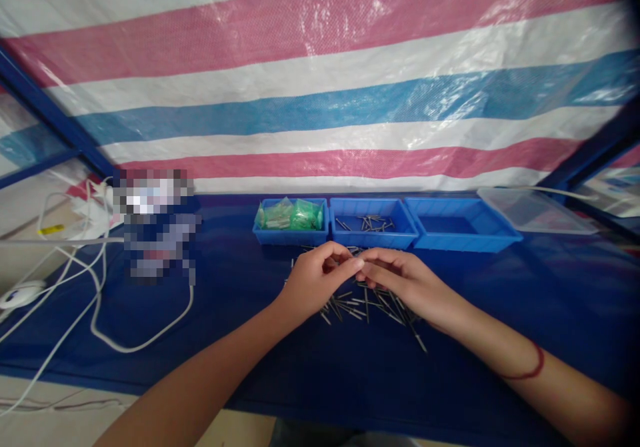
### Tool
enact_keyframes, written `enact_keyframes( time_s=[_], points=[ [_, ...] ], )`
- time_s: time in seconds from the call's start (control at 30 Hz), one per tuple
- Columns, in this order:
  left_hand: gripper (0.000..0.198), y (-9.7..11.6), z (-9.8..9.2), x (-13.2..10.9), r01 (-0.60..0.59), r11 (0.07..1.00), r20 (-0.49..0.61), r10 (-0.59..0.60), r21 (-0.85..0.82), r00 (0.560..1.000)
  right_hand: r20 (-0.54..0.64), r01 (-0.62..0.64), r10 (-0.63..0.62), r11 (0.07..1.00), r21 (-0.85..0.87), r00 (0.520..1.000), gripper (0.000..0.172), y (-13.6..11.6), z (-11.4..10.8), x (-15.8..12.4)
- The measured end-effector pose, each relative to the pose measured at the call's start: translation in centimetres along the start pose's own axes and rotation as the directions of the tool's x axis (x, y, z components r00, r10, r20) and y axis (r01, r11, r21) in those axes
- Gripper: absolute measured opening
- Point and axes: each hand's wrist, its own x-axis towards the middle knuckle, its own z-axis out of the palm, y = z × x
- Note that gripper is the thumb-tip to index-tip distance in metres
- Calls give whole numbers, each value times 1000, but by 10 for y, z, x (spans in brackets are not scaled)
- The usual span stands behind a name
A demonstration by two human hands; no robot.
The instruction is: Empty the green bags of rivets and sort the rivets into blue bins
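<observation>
My left hand [320, 277] and my right hand [400, 273] meet at the fingertips above the middle of the blue table [210, 313]. Both are closed in a pinch; what they hold, if anything, is too small and covered to make out. Under and around them lies a loose pile of thin metal pins [345, 305], some with a lighter, thicker end, like blind rivets. Just behind the fingers stands a blue bin [374, 239] with several such pins in it. My hands hide part of the pile.
To the left, another blue bin [291, 236] holds green and clear plastic packets [306, 215]. A third blue bin [467, 241] stands right, beside a clear plastic lid [537, 210]. White cables [95, 280] run along the left side. Behind hangs a striped sheet [320, 107].
</observation>
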Motion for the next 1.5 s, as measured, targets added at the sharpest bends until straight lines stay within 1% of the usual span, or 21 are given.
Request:
enact_keyframes(
  time_s=[0.13,0.23,0.3,0.47,0.57,0.63,0.73,0.8,0.87,0.93,1.0,1.03,1.07,1.13,1.2,1.23,1.3,1.37,1.43,1.5],
  points=[
    [19,1,-1,-1,-58,994,-7,59,97,998,22,3,-3,1000,-16,1000,24,-3,2,-1],
    [16,1,-2,-1,-120,986,12,120,118,993,27,12,-12,1000,-15,1000,25,-2,3,-1],
    [15,1,-2,0,-153,980,2,154,129,988,11,28,-28,1000,-13,1000,25,-1,3,-1],
    [13,2,-2,0,-174,976,-62,184,133,981,-46,50,-49,998,35,998,21,-2,1,-2],
    [13,3,-3,0,-169,981,-60,175,100,983,-67,58,-56,998,32,996,19,-6,1,-4],
    [14,4,-3,0,-149,986,-30,151,71,988,-84,89,-89,996,-4,993,20,-7,1,-6],
    [17,4,-4,0,-93,996,56,93,-4,994,-117,147,-161,982,-122,980,20,-5,2,-9],
    [20,4,-3,1,-56,996,126,64,-65,990,-158,201,-237,957,-210,959,16,-3,2,-11],
    [24,3,-3,1,-44,995,183,60,-86,981,-176,267,-330,913,-308,927,12,-4,1,-12],
    [29,2,-3,2,-64,997,215,70,-36,974,-134,324,-410,849,-418,902,9,-6,-1,-12],
    [30,2,-4,2,-92,994,187,80,55,979,-89,362,-469,775,-519,879,8,-9,-4,-10],
    [28,2,-4,3,-102,990,154,86,99,984,-89,373,-501,741,-558,861,9,-10,-6,-8],
    [26,3,-5,3,-108,984,115,92,138,989,-114,376,-535,713,-592,837,9,-10,-9,-5],
    [25,4,-7,4,-110,974,53,101,197,993,-208,341,-595,674,-655,777,8,-7,-18,4],
    [27,5,-10,4,-127,959,43,120,255,992,-307,255,-625,646,-719,718,8,0,-27,15],
    [26,5,-12,4,-147,945,55,137,291,989,-333,203,-627,628,-752,704,9,4,-31,20],
    [24,4,-16,4,-206,902,103,180,379,978,-328,122,-617,572,-811,715,12,12,-38,28],
    [21,3,-19,4,-273,833,168,219,482,961,-288,100,-604,526,-845,743,15,16,-41,29],
    [20,1,-21,5,-336,756,237,242,562,941,-252,133,-603,520,-844,757,13,14,-41,24],
    [18,-1,-21,6,-395,700,305,258,595,917,-194,209,-592,542,-814,782,12,9,-38,16]
  ],
)
